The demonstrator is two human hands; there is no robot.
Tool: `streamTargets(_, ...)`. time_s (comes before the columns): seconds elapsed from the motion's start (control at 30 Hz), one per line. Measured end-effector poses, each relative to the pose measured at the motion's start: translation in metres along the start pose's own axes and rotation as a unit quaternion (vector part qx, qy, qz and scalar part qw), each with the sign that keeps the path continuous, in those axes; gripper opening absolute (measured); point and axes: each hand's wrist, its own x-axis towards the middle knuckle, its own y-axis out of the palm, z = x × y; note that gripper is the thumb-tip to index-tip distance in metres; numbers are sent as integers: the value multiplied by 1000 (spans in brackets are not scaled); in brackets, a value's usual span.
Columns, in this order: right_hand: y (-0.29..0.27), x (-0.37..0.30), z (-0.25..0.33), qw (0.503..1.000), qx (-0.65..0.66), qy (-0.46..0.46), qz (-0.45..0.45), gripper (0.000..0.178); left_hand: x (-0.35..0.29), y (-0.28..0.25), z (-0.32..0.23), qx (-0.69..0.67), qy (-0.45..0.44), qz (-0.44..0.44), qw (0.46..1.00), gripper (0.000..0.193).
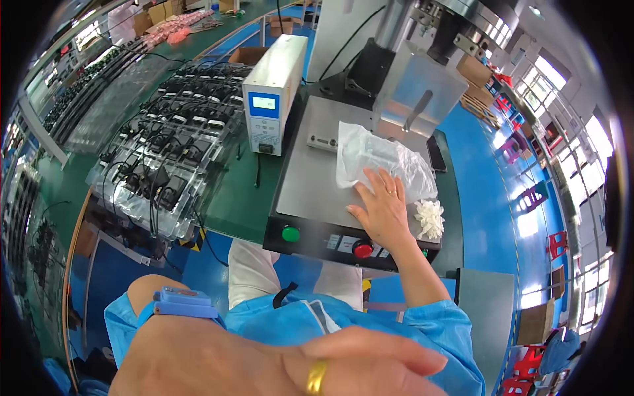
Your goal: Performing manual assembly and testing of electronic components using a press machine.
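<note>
Palm down, my right hand (384, 210) rests with spread fingers on the lower edge of a translucent white plastic bag (360, 148) and the grey metal plate (310, 188) beneath. It grips nothing, and a thin ring shows on one finger. Beside its wrist lies a crumpled bunch of small off-white pieces (430, 220). Very close and large at the lower edge is my left hand (264, 363), wearing a gold ring, with a blue wristband (181, 305) on its arm. Most of its fingers are cut off, so whether it holds anything is hidden.
A press machine (413, 89) with a clear shield stands behind the plate. Its front has a green button (290, 233) and a red button (362, 248). A white control box (271, 92) is left of it, beside stacked clear trays (175, 221) of black cabled devices.
</note>
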Motion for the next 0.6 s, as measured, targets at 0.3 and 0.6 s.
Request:
streamTargets(0.3, -15, -12, 15, 951, 310, -15, 20, 48, 78, -67, 24, 80, 14, 10, 997, 104)
streamTargets(0.6, -20, -21, 62, 952, 266, -151, -26, 49, 31, -123, 77, 628, -124, 151, 753, 84)
